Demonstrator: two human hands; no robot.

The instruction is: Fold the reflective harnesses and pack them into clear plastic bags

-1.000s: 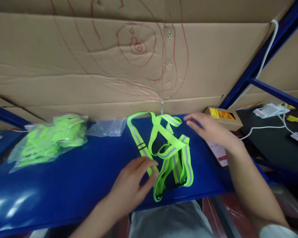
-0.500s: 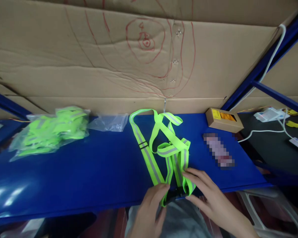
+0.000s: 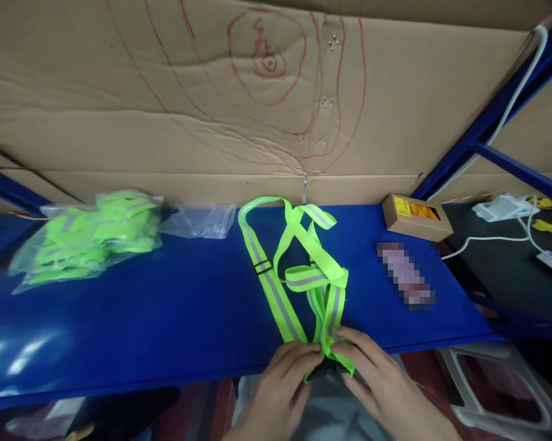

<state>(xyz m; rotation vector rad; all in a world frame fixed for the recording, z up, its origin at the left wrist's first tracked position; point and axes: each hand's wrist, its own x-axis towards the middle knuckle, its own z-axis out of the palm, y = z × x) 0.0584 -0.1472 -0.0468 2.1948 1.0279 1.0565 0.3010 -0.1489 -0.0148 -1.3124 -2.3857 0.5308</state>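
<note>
A neon-yellow reflective strap harness with grey stripes lies loosely looped on the blue table, its near end hanging at the front edge. A black buckle sits at that near end, partly covered by fingers. My left hand is closed on the strap just left of the buckle. From the other side, my right hand grips the strap to the right of the buckle, thumb below and fingers above. A black slider crosses the left strap.
Plastic bags of folded neon straps lie at the left of the blue table. Beside them is a clear plastic bag. At right are a cardboard box and a pixelated item. A cardboard wall stands behind.
Both hands have drawn closer together around the buckle. The strap ends near it are pinched tighter, and the right loop has been pulled inward. The view has tipped slightly downward.
</note>
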